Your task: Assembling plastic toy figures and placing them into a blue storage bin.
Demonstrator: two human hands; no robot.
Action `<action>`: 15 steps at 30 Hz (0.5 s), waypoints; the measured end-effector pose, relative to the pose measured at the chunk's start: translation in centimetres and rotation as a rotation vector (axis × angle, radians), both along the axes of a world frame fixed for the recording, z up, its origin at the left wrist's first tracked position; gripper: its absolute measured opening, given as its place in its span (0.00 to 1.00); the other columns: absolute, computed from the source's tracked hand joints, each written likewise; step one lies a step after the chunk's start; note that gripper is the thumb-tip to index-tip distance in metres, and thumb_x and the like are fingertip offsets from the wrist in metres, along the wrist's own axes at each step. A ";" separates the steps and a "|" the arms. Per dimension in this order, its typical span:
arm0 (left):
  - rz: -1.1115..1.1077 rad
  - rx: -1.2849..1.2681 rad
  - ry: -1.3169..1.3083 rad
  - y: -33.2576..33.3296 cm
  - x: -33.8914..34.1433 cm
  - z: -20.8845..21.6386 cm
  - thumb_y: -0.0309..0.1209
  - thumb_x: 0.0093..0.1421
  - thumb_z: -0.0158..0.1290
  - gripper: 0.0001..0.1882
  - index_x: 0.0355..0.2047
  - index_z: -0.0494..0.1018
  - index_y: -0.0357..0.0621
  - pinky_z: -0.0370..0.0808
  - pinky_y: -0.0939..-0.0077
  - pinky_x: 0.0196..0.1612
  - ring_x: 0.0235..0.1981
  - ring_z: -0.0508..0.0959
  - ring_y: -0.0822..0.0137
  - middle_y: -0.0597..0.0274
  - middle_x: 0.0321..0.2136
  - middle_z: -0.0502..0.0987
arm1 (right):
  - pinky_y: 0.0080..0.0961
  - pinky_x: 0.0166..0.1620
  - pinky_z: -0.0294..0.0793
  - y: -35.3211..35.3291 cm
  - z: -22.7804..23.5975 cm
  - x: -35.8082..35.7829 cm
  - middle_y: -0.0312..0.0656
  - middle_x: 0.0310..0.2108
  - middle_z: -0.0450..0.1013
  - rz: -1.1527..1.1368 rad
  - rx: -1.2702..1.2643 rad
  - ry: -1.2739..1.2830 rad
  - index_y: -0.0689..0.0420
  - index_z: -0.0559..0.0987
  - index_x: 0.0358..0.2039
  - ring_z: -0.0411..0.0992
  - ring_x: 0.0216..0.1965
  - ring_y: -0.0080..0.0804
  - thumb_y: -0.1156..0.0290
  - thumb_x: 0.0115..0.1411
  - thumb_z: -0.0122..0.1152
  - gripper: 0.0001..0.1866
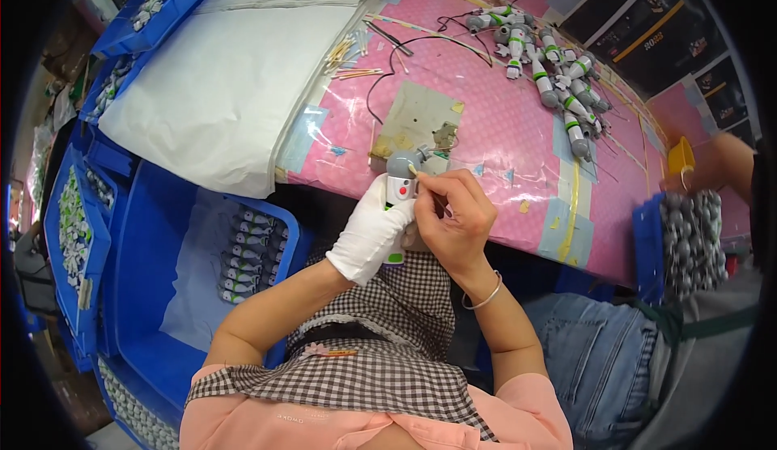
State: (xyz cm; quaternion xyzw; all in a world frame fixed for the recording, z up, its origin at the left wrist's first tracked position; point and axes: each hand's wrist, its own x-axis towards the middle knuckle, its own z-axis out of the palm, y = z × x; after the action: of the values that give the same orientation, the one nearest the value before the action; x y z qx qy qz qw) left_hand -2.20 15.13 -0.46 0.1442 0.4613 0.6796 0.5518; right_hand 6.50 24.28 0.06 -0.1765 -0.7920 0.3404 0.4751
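Observation:
My left hand (366, 238), in a white glove, is closed round a toy figure part (400, 178) with a white body, a grey domed top, red dots and green trim. It is held just off the near edge of the table. My right hand (459, 222) is bare and pinches a thin cotton swab (413, 170); the swab's pale tip meets the grey dome, while most of its stick is hidden by my fingers. Just beyond the part lies a stained square pad (421, 114). Loose cotton swabs (346, 53) and dark tweezers (388, 37) lie farther back.
White sheets (218, 86) are stacked at the left on the pink table (518, 199). Similar figure parts (550, 70) are piled at back right. A blue tub (154, 280) at left holds rows of parts. At right, a co-worker's arm (720, 167) is near a filled blue bin (647, 248).

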 end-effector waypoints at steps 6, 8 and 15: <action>0.013 0.030 0.045 0.0 -0.1 -0.9 0.32 0.63 0.48 0.11 0.44 0.63 0.47 0.72 0.81 0.32 0.31 0.73 0.77 0.68 0.34 0.71 | 0.14 0.20 0.64 -0.3 -0.1 -0.1 0.38 0.24 0.71 0.009 -0.013 0.009 0.64 0.78 0.28 0.66 0.19 0.18 0.85 0.45 0.60 0.08; -0.002 0.026 0.051 -0.2 -0.3 -0.7 0.34 0.63 0.47 0.11 0.45 0.63 0.47 0.71 0.80 0.31 0.30 0.73 0.75 0.67 0.32 0.71 | 0.14 0.22 0.64 0.2 -0.2 -0.5 0.38 0.24 0.71 -0.034 0.028 0.014 0.63 0.78 0.28 0.66 0.19 0.18 0.85 0.46 0.60 0.07; -0.012 0.219 -0.202 -1.9 -3.2 -0.2 0.45 0.62 0.47 0.18 0.39 0.66 0.42 0.77 0.71 0.36 0.33 0.76 0.65 0.60 0.32 0.73 | 0.16 0.26 0.66 8.3 -1.0 2.5 0.38 0.23 0.73 -0.385 -0.037 -0.110 0.61 0.80 0.32 0.68 0.22 0.20 0.77 0.53 0.60 0.05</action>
State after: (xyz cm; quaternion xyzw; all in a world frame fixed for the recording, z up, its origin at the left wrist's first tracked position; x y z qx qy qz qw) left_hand -5.40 13.27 -0.68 0.1373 0.3256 0.7338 0.5802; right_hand 9.02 32.61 -0.98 -0.3519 -0.7620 0.2474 0.4840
